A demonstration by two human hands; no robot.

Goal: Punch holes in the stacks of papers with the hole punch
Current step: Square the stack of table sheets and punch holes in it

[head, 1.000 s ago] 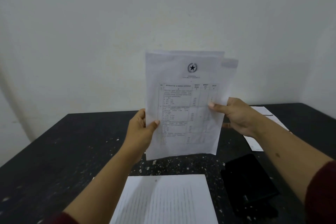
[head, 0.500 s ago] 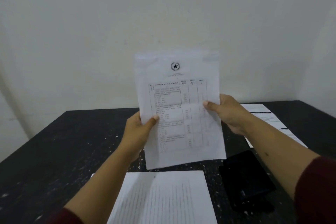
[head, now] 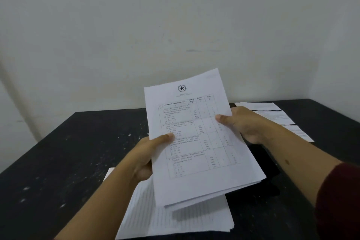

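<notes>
Here, head view: a stack of papers, its top sheet bearing a star emblem and a printed table, is held tilted above the dark table. The left hand clasps its 9 o'clock edge; the right hand clasps its 3 o'clock edge. A second stack lies at 6 o'clock, loose sheets at 2 o'clock, and the black hole punch shows partly beneath the held stack.

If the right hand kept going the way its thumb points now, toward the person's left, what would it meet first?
Probably the left hand, gripping the opposite edge of the same held stack of papers that the right hand holds. Depth is unclear, so it might pass just beyond it.
</notes>
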